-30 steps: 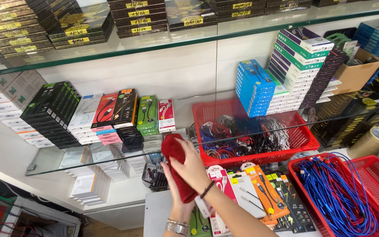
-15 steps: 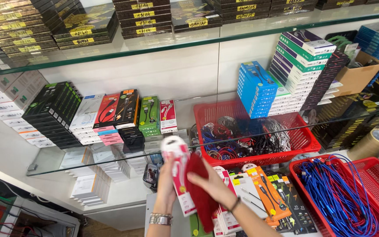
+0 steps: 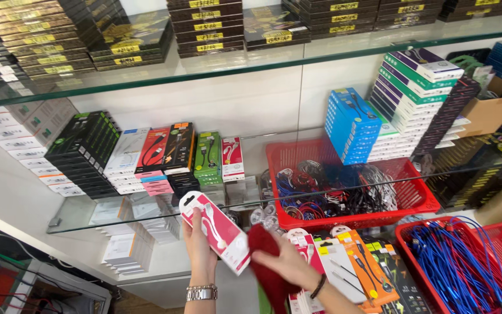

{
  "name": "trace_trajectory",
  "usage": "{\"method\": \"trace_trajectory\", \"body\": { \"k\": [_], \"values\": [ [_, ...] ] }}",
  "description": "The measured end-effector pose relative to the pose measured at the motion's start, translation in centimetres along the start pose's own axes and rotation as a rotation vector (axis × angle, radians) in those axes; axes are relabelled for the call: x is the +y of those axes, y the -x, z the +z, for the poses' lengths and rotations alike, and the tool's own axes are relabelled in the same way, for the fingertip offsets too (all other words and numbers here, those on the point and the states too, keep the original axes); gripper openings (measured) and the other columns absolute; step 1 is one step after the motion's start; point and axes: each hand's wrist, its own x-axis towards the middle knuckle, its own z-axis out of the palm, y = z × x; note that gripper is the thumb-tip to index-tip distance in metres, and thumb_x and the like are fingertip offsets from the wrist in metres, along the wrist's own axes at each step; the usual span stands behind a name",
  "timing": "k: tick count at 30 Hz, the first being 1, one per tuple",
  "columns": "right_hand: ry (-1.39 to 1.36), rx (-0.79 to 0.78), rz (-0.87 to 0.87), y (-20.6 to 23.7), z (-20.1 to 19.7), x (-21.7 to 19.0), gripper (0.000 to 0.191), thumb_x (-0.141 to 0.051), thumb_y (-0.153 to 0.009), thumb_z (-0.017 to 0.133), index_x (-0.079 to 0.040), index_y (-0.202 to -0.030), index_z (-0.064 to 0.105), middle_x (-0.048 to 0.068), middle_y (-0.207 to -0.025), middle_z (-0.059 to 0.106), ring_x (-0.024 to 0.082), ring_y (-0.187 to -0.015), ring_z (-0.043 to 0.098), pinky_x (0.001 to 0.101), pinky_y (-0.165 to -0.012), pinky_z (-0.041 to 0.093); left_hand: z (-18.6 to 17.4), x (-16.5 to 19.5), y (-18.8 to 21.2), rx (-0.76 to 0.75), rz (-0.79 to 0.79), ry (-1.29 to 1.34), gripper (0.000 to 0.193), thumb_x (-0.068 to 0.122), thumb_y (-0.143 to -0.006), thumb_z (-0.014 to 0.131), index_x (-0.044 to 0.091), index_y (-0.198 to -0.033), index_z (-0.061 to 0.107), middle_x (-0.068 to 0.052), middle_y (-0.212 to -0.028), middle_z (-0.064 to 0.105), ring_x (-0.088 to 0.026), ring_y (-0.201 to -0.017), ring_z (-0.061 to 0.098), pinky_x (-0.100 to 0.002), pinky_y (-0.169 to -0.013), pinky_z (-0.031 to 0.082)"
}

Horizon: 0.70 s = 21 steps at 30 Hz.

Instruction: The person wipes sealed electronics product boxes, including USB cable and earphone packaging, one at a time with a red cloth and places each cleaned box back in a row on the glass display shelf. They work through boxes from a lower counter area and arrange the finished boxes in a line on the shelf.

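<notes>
While the pink and white cable package (image 3: 215, 231) sits tilted at the lower middle of the frame, the left hand (image 3: 197, 244) grips it from below. Just right of it, the right hand (image 3: 286, 263) is closed on a dark red cloth (image 3: 267, 268) that touches the package's lower edge. Behind them, a glass shelf (image 3: 76, 218) carries boxed cables and a red basket (image 3: 350, 186) of loose cords.

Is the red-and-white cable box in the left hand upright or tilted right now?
Tilted. The cable box lies diagonally in the left hand, hang tab up-left, lower end down-right beside the red cloth in the right hand.
</notes>
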Motion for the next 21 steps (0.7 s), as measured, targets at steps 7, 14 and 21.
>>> {"method": "trace_trajectory", "body": {
  "k": [7, 14, 21],
  "values": [
    [0.614, 0.47, -0.213, -11.1, -8.5, -2.9, 0.077, -0.042, -0.084, 0.076, -0.005, -0.146, 0.049, 0.022, -0.137, 0.061, 0.038, -0.128, 0.054, 0.0445, -0.108, 0.041, 1.2, -2.0, -0.9, -0.014, -0.197, -0.294, 0.048, 0.021, -0.098, 0.057, 0.008, -0.141, 0.042, -0.013, -0.122, 0.066, -0.021, -0.101, 0.07, -0.039, -0.082, 0.059],
    [0.851, 0.361, -0.211, -10.3, -5.1, -1.8, 0.06, -0.038, -0.092, 0.074, -0.018, -0.144, 0.052, 0.012, -0.131, 0.067, 0.029, -0.127, 0.057, 0.04, -0.112, 0.043, 5.8, -2.4, -3.3, -0.224, -0.011, -0.457, 0.063, 0.021, -0.097, 0.058, 0.007, -0.152, 0.032, -0.013, -0.136, 0.064, -0.017, -0.112, 0.069, -0.032, -0.089, 0.059],
    [-0.217, 0.007, 0.019, -12.9, -2.0, -0.6, 0.067, -0.012, -0.088, 0.07, -0.006, -0.149, 0.042, 0.015, -0.116, 0.074, 0.016, -0.099, 0.071, 0.0291, -0.084, 0.057, 7.7, -0.3, -6.8, -0.218, 0.517, -1.412, 0.06, 0.027, -0.103, 0.057, -0.003, -0.152, 0.04, -0.021, -0.135, 0.059, -0.035, -0.125, 0.057, -0.044, -0.106, 0.047]
  ]
}}
